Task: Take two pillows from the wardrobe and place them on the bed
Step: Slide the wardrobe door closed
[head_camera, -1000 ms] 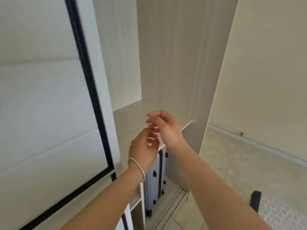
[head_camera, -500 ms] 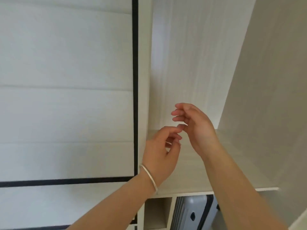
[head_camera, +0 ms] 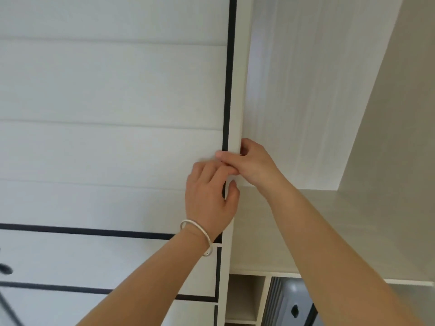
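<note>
Pillows nowhere in view yet — open wardrobe shelf point(head_camera: 317, 231) lying bare, only a grey suitcase point(head_camera: 289, 302) below. Gripping the sliding door edge point(head_camera: 231, 114), both left hand point(head_camera: 209, 198) and right hand point(head_camera: 251, 163) clamping around it. Likely sliding it aside next — needing a firm sideways pull to uncover the other section.

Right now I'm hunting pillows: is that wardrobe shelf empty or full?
Empty where visible: the shelf shows bare board, no pillows. Both hands grip the door edge.
</note>
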Demonstrator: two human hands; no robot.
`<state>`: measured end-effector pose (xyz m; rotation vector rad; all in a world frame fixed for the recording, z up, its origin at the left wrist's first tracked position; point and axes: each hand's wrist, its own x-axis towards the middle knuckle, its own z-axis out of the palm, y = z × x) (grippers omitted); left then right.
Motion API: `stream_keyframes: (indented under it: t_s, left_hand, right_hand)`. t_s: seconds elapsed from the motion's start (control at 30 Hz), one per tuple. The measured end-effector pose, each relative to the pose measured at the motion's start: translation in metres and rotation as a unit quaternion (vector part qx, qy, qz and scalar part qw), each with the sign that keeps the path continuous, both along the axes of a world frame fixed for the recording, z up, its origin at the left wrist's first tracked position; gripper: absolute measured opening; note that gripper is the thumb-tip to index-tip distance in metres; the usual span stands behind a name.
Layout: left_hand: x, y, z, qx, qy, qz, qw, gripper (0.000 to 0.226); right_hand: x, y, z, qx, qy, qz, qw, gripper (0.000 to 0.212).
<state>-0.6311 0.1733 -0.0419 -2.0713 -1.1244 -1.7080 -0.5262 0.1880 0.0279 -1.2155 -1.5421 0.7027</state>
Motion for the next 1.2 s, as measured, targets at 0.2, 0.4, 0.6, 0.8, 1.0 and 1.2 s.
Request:
stream_keyframes:
  t_s: [0.2, 0.4, 0.6, 0.8, 1.0, 1.2]
  left_hand:
    - [0.001, 0.017, -0.02, 0.093, 0.073, 0.012, 0.993, 0.041]
    - [0.021, 0.026, -0.038, 0.081, 0.183, -0.031, 0.979, 0.052]
    - [0.067, 0.029, -0.04, 0.088, 0.259, -0.036, 0.961, 0.06]
    - [0.124, 0.023, -0.038, 0.069, 0.305, -0.05, 0.949, 0.064]
    - [0.189, 0.015, -0.035, 0.069, 0.333, -0.077, 0.937, 0.078]
    - [0.259, 0.005, -0.032, 0.072, 0.327, -0.097, 0.937, 0.079]
  right_hand:
    - [0.006, 0.0, -0.006, 0.034, -0.02, -0.04, 0.998, 0.024]
    - [0.038, -0.004, -0.018, 0.078, -0.003, -0.073, 0.994, 0.008]
    - [0.079, -0.015, -0.023, 0.108, -0.008, -0.112, 0.988, 0.013]
    - [0.128, -0.028, -0.029, 0.117, -0.009, -0.184, 0.976, 0.007]
    - [0.184, -0.041, -0.031, 0.121, 0.021, -0.236, 0.964, 0.014]
    - [0.25, -0.052, -0.031, 0.131, 0.039, -0.281, 0.95, 0.026]
